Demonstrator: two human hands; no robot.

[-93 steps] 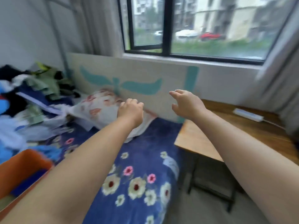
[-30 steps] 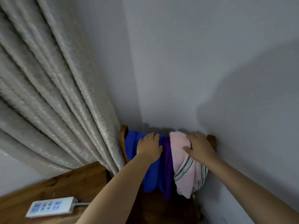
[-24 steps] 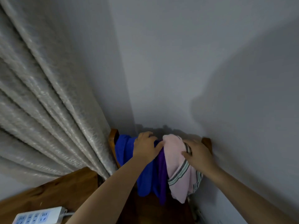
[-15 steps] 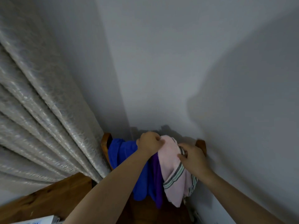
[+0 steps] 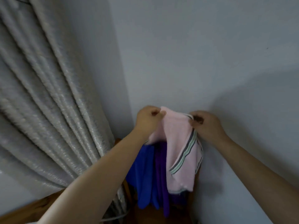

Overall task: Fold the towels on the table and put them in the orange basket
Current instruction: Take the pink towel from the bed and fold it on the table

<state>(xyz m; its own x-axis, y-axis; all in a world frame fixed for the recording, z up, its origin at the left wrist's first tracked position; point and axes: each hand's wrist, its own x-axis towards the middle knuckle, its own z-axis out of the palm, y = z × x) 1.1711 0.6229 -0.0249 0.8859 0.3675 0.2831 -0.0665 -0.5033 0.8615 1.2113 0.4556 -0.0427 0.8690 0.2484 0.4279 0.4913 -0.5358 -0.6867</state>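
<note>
A pink towel (image 5: 178,143) with grey and green stripes hangs in the air in the room's corner. My left hand (image 5: 148,121) pinches its upper left edge and my right hand (image 5: 204,125) pinches its upper right edge. Below and behind it, a blue towel (image 5: 142,175) and a purple towel (image 5: 161,172) stay draped over a wooden chair back that they mostly hide. The orange basket is out of view.
A grey pleated curtain (image 5: 48,102) hangs at the left. Grey walls (image 5: 194,54) meet in a corner just behind the towels. A strip of the wooden table (image 5: 24,210) shows at the bottom left, with a white cable (image 5: 113,218) beside it.
Both hands have closed on the pink towel and raised it off the chair back. Earlier my left hand rested on the blue towel. The power strip has left the view.
</note>
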